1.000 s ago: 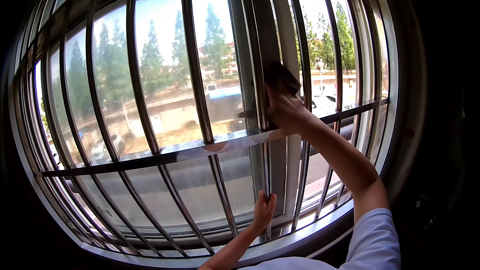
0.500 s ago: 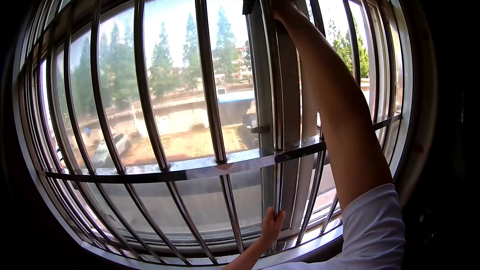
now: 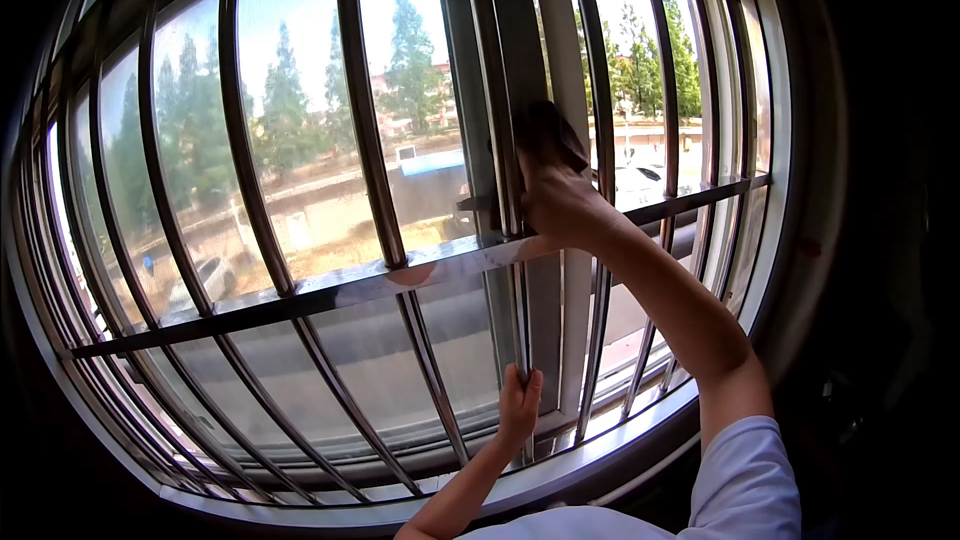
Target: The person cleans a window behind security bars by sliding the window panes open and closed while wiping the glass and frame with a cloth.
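My right hand (image 3: pixel 562 202) reaches between the bars just above the crossbar and holds a dark cloth (image 3: pixel 552 135) against the grey window frame (image 3: pixel 540 70). Its fingers are partly hidden behind the cloth and a bar. Lower down, my left hand (image 3: pixel 520 405) is wrapped round a vertical metal bar (image 3: pixel 520 310) below the crossbar. The flat metal crossbar (image 3: pixel 365 286) runs between the two hands. Behind the bars is a hazy glass pane (image 3: pixel 290 90).
Metal bars stand across the whole window, with a light sill (image 3: pixel 580 475) curving below. Outside are trees (image 3: pixel 410 55), a blue-roofed structure (image 3: pixel 432 162) and parked cars. Dark surroundings lie at both sides.
Compared with half a second ago, my right hand has come down with the cloth from the top of the window frame. My left hand still grips its bar. The view has shifted.
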Tool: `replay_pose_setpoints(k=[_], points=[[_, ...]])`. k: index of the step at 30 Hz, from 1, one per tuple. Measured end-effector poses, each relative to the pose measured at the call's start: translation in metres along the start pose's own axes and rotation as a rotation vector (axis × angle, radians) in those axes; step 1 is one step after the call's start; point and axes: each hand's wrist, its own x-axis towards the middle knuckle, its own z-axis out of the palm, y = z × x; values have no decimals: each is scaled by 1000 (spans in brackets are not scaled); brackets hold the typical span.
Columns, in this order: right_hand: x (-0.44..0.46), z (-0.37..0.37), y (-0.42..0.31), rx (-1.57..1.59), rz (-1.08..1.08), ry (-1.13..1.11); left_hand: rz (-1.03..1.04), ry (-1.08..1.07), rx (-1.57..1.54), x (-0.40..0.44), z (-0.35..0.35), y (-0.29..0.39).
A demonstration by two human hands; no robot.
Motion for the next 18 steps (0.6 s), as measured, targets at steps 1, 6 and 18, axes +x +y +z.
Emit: replay_pose_setpoints(k=[1, 6, 18], points=[[-4, -15, -5, 49, 39, -98, 0, -2, 1, 0, 0, -2], [6, -29, -6, 156, 79, -137, 26, -7, 42, 3, -1, -6], [215, -41, 62, -78, -34, 541, -6, 45, 117, -5, 2, -13]])
